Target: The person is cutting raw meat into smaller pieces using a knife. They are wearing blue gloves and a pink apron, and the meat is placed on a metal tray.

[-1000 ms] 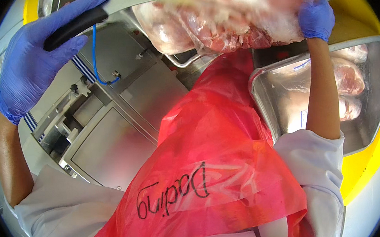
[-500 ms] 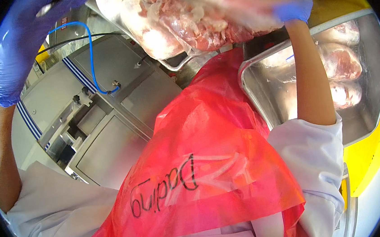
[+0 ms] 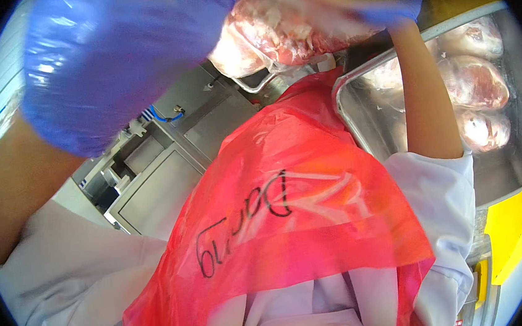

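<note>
My left hand (image 3: 134, 56), in a blue glove, looms large across the upper left, and its fingers run out of sight at the top edge. It reaches toward a pile of raw red meat (image 3: 290, 30) with pale fat, partly in clear plastic, at the top centre. My right hand (image 3: 393, 11), also gloved in blue, is at the top right against a blurred, pale pinkish thing (image 3: 315, 0) close to the camera. That thing hides its fingers, and I cannot make out what it is.
At the right stands a deep metal tray (image 3: 366, 126) with several plastic-wrapped meat pieces (image 3: 477, 82), my right forearm crossing over it. Yellow surfaces (image 3: 515, 227) show below it. A steel machine (image 3: 164, 193) with a blue hose (image 3: 167, 116) is at the left. My red plastic apron (image 3: 303, 221) fills the middle.
My left hand has swung right and nearer the camera, now covering much of the machine and part of the meat. My right hand stays nearly in place beside the blurred thing.
</note>
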`<control>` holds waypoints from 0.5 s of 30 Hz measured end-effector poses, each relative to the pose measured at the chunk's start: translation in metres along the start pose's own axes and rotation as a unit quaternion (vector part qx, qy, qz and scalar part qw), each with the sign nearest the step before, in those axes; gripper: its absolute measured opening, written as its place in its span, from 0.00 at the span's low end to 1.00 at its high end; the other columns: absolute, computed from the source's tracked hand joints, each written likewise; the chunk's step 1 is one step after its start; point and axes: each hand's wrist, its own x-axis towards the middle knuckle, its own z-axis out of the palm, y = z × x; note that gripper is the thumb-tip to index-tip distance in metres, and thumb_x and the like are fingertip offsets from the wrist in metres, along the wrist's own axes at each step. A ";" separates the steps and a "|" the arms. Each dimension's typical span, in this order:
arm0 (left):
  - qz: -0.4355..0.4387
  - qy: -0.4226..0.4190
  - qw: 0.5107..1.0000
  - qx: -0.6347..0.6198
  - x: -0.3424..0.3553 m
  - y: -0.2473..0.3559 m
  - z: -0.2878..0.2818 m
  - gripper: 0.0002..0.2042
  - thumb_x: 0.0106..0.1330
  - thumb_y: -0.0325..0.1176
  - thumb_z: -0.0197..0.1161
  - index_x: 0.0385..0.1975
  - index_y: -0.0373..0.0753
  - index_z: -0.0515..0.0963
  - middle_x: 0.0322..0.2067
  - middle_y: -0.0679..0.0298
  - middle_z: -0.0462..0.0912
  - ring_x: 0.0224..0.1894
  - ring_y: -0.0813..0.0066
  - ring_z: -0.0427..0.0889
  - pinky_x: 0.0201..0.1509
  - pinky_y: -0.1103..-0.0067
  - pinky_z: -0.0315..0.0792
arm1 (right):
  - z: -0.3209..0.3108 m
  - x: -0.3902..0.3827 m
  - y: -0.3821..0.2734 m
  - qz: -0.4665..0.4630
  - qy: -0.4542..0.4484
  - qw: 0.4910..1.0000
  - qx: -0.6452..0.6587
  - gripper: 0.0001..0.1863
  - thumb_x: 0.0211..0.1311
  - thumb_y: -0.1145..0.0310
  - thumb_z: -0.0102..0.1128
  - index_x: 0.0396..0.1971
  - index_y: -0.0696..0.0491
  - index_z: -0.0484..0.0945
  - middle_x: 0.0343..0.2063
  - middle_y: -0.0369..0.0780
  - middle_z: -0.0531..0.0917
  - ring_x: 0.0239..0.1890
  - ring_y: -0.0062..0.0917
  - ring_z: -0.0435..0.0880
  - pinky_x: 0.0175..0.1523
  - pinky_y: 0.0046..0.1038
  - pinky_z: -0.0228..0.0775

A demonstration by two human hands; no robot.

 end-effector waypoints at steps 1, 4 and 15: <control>0.007 0.016 1.000 0.020 0.003 0.004 -0.001 0.21 0.56 0.32 0.67 0.51 0.36 0.83 0.35 0.60 0.80 0.34 0.65 0.80 0.33 0.70 0.73 | 0.000 0.001 -0.001 -0.001 -0.007 1.000 -0.011 0.24 0.69 0.45 0.58 0.48 0.51 0.82 0.39 0.50 0.87 0.43 0.50 0.86 0.49 0.44 0.78; 0.024 0.030 0.997 0.071 0.012 0.017 -0.008 0.20 0.54 0.32 0.67 0.49 0.34 0.83 0.33 0.61 0.80 0.32 0.66 0.79 0.30 0.71 0.72 | -0.002 0.001 -0.005 -0.004 -0.034 0.999 -0.042 0.23 0.69 0.45 0.56 0.44 0.51 0.81 0.37 0.51 0.86 0.42 0.51 0.85 0.48 0.47 0.78; -0.274 -0.551 0.716 -0.329 0.062 -0.033 -0.066 0.19 0.72 0.42 0.64 0.60 0.46 0.79 0.41 0.63 0.88 0.36 0.71 0.87 0.39 0.73 0.80 | -0.003 -0.004 -0.007 -0.006 -0.072 0.996 -0.045 0.23 0.69 0.43 0.53 0.40 0.50 0.80 0.36 0.52 0.86 0.41 0.52 0.85 0.48 0.49 0.76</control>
